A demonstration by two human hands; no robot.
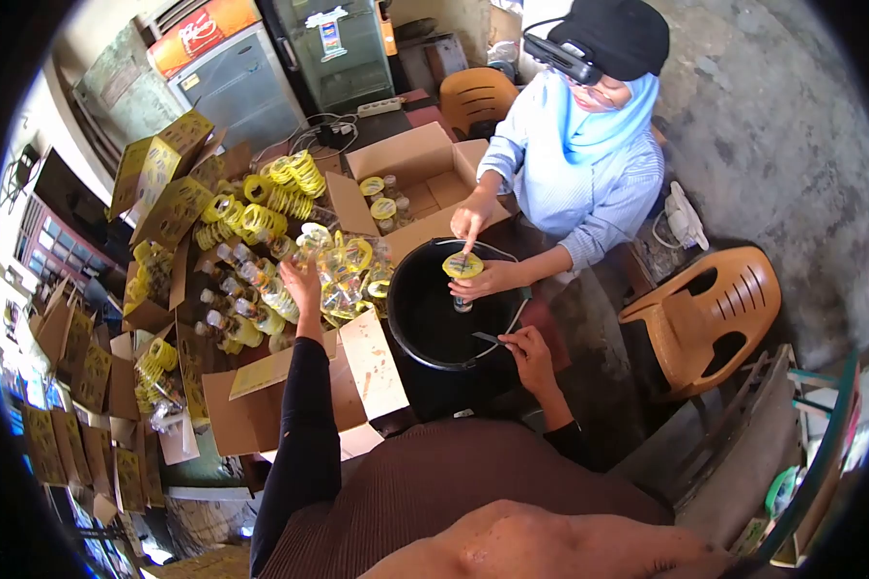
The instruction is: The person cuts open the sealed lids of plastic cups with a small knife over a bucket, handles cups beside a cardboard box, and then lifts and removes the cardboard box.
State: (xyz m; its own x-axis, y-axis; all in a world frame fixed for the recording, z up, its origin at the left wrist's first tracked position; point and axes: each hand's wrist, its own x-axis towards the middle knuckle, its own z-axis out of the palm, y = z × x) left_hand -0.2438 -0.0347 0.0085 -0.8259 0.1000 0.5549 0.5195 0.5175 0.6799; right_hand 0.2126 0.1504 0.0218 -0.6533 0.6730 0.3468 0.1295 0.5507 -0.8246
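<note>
My left hand (304,288) reaches over the pile of clear plastic bottles (261,280), its fingers apart among them; whether it touches one is unclear. Yellow ring-shaped labels (297,176) lie in and around the pile. My right hand (531,357) is closed around a small knife (487,338), whose flat grey blade points left over the rim of a black bucket (401,328). Above that bucket, a co-worker's hands hold an upright bottle with a round yellow label (462,266) around its top.
A co-worker (579,164) stands across the bucket. An open cardboard box (406,159) holding several bottles sits at the back, another box (261,405) by my left arm. Folded yellow cartons (154,174) crowd the left. An orange-brown chair (710,314) stands at right.
</note>
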